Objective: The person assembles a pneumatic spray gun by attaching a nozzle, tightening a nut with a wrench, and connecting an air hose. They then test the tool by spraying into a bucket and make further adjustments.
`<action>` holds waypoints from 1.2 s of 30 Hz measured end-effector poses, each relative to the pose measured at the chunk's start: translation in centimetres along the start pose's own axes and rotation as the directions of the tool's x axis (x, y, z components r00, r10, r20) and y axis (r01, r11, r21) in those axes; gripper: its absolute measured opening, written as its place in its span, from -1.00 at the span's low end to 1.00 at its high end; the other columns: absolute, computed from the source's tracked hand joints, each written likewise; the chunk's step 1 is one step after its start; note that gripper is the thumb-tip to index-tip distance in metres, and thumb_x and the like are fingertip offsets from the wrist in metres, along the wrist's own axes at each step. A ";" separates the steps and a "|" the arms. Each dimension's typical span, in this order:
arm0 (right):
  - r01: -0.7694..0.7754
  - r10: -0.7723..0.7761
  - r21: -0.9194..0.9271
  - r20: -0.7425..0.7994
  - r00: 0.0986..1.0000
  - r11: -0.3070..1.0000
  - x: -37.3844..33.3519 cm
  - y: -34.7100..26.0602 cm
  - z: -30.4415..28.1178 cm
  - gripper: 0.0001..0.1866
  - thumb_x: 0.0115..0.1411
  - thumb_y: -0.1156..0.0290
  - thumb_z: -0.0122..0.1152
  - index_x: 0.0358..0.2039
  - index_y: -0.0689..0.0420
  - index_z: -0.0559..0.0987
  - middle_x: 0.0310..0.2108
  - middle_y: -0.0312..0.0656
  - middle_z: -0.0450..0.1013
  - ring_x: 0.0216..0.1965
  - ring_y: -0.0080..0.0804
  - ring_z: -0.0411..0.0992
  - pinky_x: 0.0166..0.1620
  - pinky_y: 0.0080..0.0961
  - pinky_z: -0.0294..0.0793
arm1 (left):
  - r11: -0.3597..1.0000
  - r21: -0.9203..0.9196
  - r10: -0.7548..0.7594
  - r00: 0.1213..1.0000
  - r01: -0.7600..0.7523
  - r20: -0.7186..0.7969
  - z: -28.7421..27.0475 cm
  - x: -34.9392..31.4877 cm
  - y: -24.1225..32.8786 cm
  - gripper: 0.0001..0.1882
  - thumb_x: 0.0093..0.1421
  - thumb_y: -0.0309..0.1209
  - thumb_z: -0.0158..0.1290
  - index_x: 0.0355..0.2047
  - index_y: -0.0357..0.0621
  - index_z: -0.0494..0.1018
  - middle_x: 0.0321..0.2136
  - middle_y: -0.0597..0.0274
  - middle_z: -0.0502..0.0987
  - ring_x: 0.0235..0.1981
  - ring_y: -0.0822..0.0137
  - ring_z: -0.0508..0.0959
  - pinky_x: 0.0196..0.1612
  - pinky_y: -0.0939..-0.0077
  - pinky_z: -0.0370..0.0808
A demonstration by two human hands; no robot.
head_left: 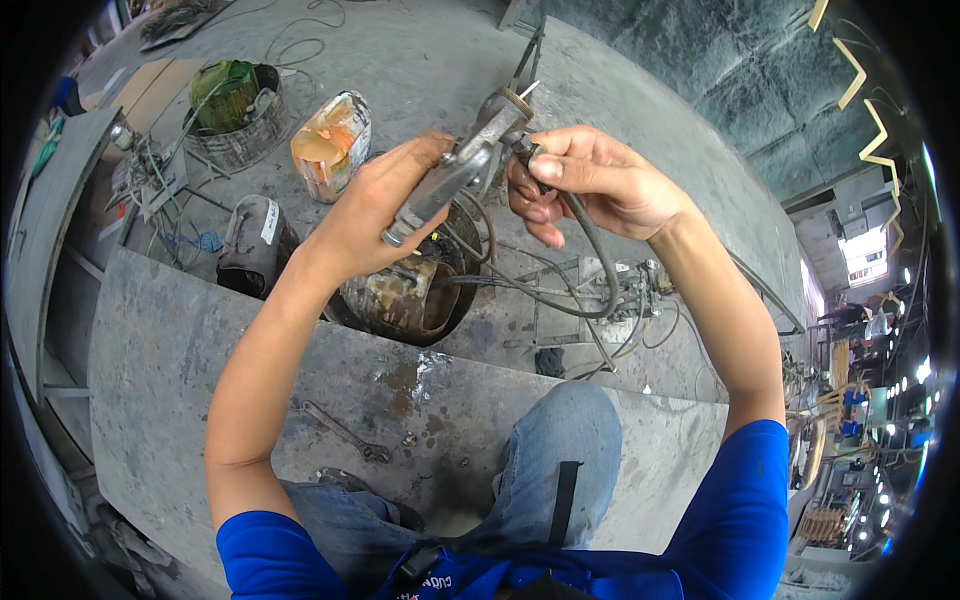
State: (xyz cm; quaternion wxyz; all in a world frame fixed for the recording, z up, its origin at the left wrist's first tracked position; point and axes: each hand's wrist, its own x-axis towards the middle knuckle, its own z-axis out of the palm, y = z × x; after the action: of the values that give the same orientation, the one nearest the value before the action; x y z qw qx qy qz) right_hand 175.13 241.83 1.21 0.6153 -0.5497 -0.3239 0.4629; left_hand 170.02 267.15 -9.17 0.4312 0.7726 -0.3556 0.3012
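My left hand (375,210) is wrapped round the body of a grey metal spray gun (473,158), held up in front of me over the buckets. With thumb and fingers, my right hand (605,180) pinches the fitting at the end of a dark hose (602,255), close against the gun. Whether the fitting is joined to the gun I cannot tell. From my right hand the hose curves down and back to the left. Under my hands stands a paint-stained bucket (395,305), partly hidden by my left hand.
An adjustable wrench (345,432) lies on the grey board (160,360) near my knees. Beyond are a cut-open container with orange paint (333,145), a dark can (258,240), and a bucket with green inside (240,140). Hoses trail around a metal pump frame (625,290) at right.
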 end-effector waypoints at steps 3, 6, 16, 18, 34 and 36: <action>-0.021 -0.022 -0.241 -0.175 0.984 0.970 -0.1 -0.7 0.6 -0.66 0.45 0.21 0.16 -0.27 0.27 0.61 -0.45 -0.20 0.55 -0.45 -0.43 0.55 -0.35 -0.52 0.52 | 0.999 0.033 -0.005 1.000 0.005 0.018 0.1 0.0 -0.2 -0.58 0.20 -0.64 0.17 0.09 -0.40 0.44 -0.06 -0.05 0.64 -0.02 0.02 0.64 0.11 0.22 0.46; -0.149 -0.083 -0.502 -0.410 0.908 0.852 -0.4 -1.6 1.8 -0.73 0.40 0.28 0.25 -0.29 0.27 0.66 -0.51 -0.26 0.57 -0.48 -0.49 0.55 -0.36 -0.52 0.52 | 0.994 0.110 -0.006 1.000 0.006 0.002 0.4 0.2 0.2 -0.61 0.21 -0.64 0.17 0.06 -0.44 0.43 -0.09 -0.11 0.62 -0.07 -0.05 0.63 0.06 0.19 0.49; -0.168 -0.780 -0.974 -0.221 0.586 0.150 0.7 -0.6 4.6 -0.71 0.24 0.35 0.39 -0.22 0.37 0.71 -0.52 -0.16 0.61 -0.55 -0.51 0.52 -0.39 -0.46 0.53 | 0.991 0.115 -0.051 0.990 0.066 -0.130 1.6 0.7 2.5 -0.66 0.22 -0.66 0.12 0.01 -0.45 0.44 -0.18 -0.11 0.62 -0.20 -0.02 0.65 -0.07 0.25 0.54; -0.107 -0.681 -0.946 -0.295 0.671 0.306 0.6 -1.3 4.5 -0.71 0.29 0.32 0.34 -0.25 0.36 0.71 -0.54 -0.17 0.58 -0.58 -0.49 0.49 -0.43 -0.49 0.50 | 0.993 0.104 -0.034 0.989 0.049 -0.141 1.5 0.5 2.3 -0.65 0.23 -0.67 0.11 0.04 -0.46 0.43 -0.16 -0.10 0.63 -0.19 0.03 0.66 -0.08 0.28 0.55; -0.061 -0.617 -0.908 -0.331 0.714 0.415 -0.2 -3.4 6.1 -0.66 0.30 0.23 0.38 -0.31 0.33 0.67 -0.47 -0.25 0.61 -0.45 -0.66 0.52 -0.36 -0.69 0.49 | 0.983 0.142 0.144 0.973 -0.119 -0.179 0.3 0.7 1.5 -0.60 0.23 -0.69 0.11 0.09 -0.51 0.40 -0.11 -0.11 0.66 -0.12 0.00 0.70 -0.02 0.26 0.58; -0.100 -0.553 -0.876 -0.383 0.740 0.472 -0.2 -3.5 5.7 -0.67 0.31 0.23 0.36 -0.31 0.32 0.69 -0.49 -0.27 0.60 -0.47 -0.66 0.51 -0.38 -0.69 0.47 | 0.983 0.150 0.136 0.976 -0.111 -0.172 0.5 0.5 1.3 -0.60 0.23 -0.68 0.12 0.09 -0.51 0.41 -0.11 -0.11 0.66 -0.11 0.00 0.70 -0.02 0.26 0.58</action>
State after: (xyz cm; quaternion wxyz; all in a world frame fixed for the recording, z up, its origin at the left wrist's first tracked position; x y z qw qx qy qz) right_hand 170.60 243.90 5.71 0.3892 -0.8456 -0.3597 -0.0632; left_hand 169.30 266.05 -8.45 0.3873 0.7464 -0.3403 0.4208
